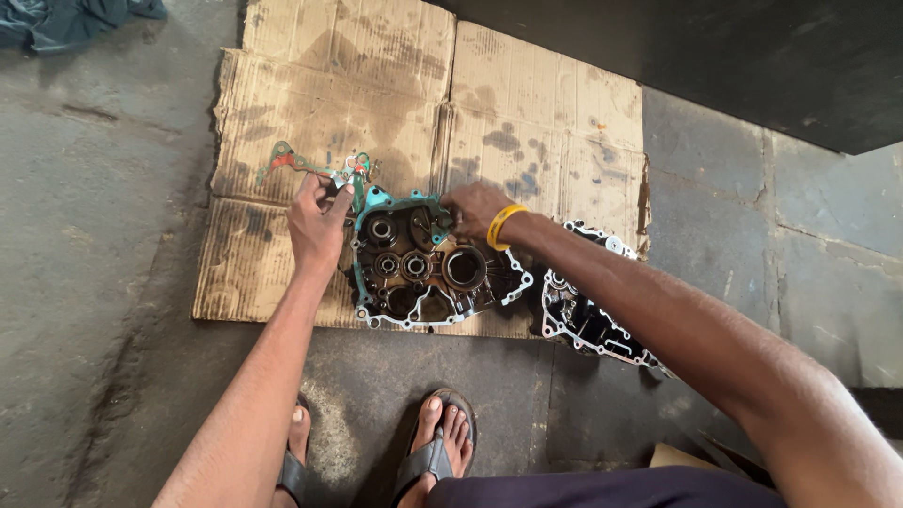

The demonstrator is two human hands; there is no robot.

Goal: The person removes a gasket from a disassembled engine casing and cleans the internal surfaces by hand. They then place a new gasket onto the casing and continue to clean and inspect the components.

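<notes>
It was a motorcycle repair workshop, worked at floor level. An oil-stained sheet of flattened cardboard [395, 103] served as the bench on a grimy concrete floor [85, 282]. On it lay an opened engine crankcase half [428, 273] with bearings and a teal gasket [310, 167] peeling away, and a second crankcase half [588, 315] sat just beside it.

rough grey concrete floor [94, 282], oil-stained flattened cardboard [376, 103] spread on it, blue cloth [66, 19] bunched in the far corner, dark shadowed slab [752, 56] opposite, daylight overall.
</notes>
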